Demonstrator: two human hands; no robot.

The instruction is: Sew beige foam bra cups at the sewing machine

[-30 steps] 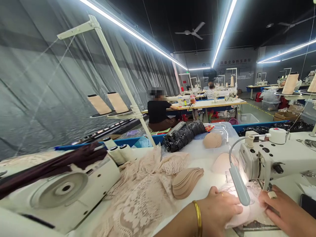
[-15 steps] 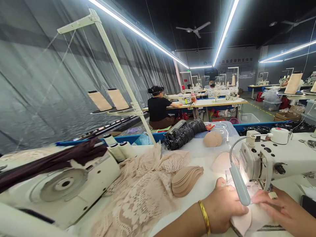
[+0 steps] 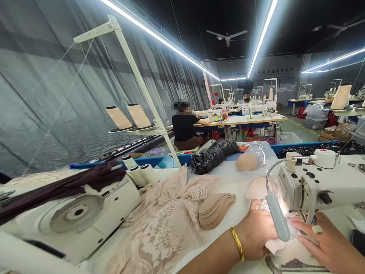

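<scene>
Two bare hands, at the near right, both on one pale pink fabric piece [image 3: 293, 251], which lies below the head of a white sewing machine [image 3: 336, 186].
Left hand [image 3: 258, 234]: laid over the fabric's left side, gold bangle [image 3: 237, 243] at the wrist; fingertips partly behind the lamp, so how far its grip is closed cannot be told.
Right hand [image 3: 327, 239]: fingers extended over the fabric's right side, close to the machine's lower parts; whether its grip pinches the cloth cannot be told.
One grey lamp [image 3: 278, 217], on a flexible neck, lit, over the fabric.
One spread of beige lace [image 3: 165, 228], rumpled, on the white surface [image 3: 238, 190].
One fanned stack of beige pads [image 3: 216, 211], between lace and left hand.
One second machine [image 3: 116, 213], far left, dark purple cloth [image 3: 99, 179] draped across it.
One black plastic bundle [image 3: 213, 158], beyond the lace.
Two peach thread cones [image 3: 119, 118], on a stand.
One person in a black top [image 3: 184, 127], seated farther off.
One ceiling fan [image 3: 227, 37], overhead.
</scene>
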